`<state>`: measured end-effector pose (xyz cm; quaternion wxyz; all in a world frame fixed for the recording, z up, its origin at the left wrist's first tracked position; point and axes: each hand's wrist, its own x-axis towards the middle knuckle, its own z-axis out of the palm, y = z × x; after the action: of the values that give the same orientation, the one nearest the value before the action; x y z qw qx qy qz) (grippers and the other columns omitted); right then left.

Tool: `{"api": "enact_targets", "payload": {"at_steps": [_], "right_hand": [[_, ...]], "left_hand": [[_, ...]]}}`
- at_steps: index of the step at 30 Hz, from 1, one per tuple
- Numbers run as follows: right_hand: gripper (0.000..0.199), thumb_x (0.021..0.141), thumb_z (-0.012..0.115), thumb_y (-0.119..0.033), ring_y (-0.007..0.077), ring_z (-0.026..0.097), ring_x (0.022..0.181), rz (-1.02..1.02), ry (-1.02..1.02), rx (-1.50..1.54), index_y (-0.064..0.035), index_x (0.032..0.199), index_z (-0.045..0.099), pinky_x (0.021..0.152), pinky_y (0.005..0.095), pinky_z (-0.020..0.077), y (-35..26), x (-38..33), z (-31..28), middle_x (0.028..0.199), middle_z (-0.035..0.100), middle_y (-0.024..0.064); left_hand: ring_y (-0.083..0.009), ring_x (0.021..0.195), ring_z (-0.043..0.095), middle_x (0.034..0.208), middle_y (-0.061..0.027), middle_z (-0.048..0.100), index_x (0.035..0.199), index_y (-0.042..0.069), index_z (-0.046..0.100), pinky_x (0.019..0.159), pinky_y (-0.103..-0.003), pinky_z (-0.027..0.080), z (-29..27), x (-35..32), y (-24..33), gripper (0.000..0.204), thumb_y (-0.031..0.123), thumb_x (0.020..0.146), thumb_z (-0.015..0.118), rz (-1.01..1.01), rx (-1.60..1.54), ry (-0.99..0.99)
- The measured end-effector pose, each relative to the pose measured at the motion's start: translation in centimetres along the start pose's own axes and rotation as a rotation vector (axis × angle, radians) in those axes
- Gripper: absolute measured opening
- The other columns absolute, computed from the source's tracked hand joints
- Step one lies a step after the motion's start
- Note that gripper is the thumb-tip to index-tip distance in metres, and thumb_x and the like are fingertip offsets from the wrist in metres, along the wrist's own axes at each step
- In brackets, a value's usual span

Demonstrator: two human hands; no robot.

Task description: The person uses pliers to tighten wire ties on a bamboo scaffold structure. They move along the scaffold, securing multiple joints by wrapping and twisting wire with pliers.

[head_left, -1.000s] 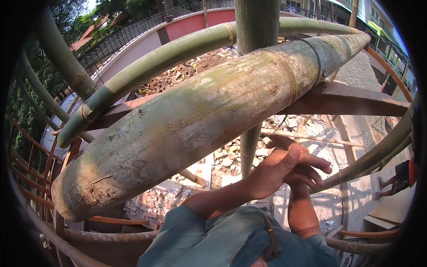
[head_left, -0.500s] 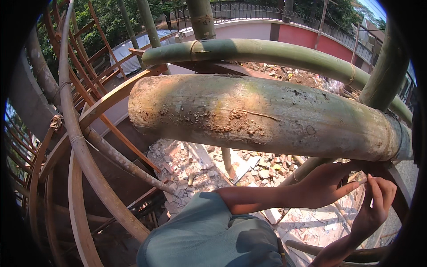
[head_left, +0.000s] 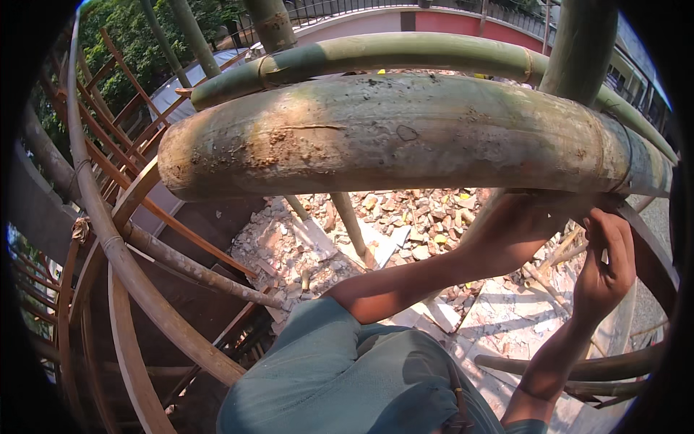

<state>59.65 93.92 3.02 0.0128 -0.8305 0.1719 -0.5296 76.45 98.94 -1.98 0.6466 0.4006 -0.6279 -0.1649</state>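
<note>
A thick bamboo pole [head_left: 390, 141], soil-stained near its cut left end, lies across the view in front of me. A thin dark tie [head_left: 627, 155] wraps it near the right end. My left hand [head_left: 517, 228] reaches under the pole there, its fingers shaded and smeared by motion. Just to its right, my right hand [head_left: 609, 260] is raised below the tie with fingers bent and drawn together. Whatever they pinch, if anything, is too small to make out. A dark curved beam [head_left: 654, 253] stands close to the right hand.
Behind runs a greener bamboo pole [head_left: 397, 54], crossed by an upright bamboo post [head_left: 578, 54]. Bent bamboo [head_left: 126, 253] and wooden framing rise on the left. Far below are broken rubble [head_left: 426, 224] and slabs. Another bamboo pole [head_left: 557, 367] lies low at right.
The view has shifted, so the pole sits higher and farther left. My hands, close together before, have parted slightly; the left has moved up under the pole.
</note>
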Motion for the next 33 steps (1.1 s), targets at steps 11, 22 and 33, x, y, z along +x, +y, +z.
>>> {"api": "enact_targets", "payload": {"at_steps": [11, 22, 33], "right_hand": [[0.022, 0.078, 0.069, 0.013, 0.0214, 0.066, 0.072, 0.085, 0.103, 0.190, 0.0003, 0.096, 0.069, 0.062, 0.0310, 0.0533, -0.4, -0.3, 1.8, 0.083, 0.065, 0.0108], [0.020, 0.091, 0.066, -0.014, 0.0146, 0.064, 0.080, 0.405, 0.490, 0.646, -0.0016, 0.106, 0.061, 0.070, 0.0280, 0.0513, -0.6, -7.0, 11.7, 0.086, 0.065, 0.0066], [0.035, 0.094, 0.065, -0.022, 0.0310, 0.058, 0.107, 0.093, -0.693, 1.327, -0.0012, 0.122, 0.063, 0.093, 0.0403, 0.0460, -4.4, -10.6, 1.0, 0.119, 0.057, 0.0161]], "left_hand": [[-0.0111, 0.049, 0.041, 0.064, -0.0043, 0.045, 0.086, 0.007, 0.043, 0.047, -0.024, 0.037, -0.4, -0.7, -0.2, 0.034, 0.029, 0.109, 0.032, -0.424, -0.768, -0.275], [-0.0163, 0.043, 0.046, 0.067, -0.0093, 0.050, 0.095, 0.008, 0.041, 0.042, -0.026, 0.041, 0.2, -1.2, 2.9, 0.032, 0.029, 0.110, 0.023, -0.605, -1.086, -0.315], [-0.0277, 0.111, 0.063, 0.132, -0.0223, 0.057, 0.139, -0.008, 0.046, 0.088, -0.041, 0.054, -4.0, -3.2, -1.3, 0.077, 0.056, 0.096, 0.054, -0.152, -0.138, -0.123]]}}
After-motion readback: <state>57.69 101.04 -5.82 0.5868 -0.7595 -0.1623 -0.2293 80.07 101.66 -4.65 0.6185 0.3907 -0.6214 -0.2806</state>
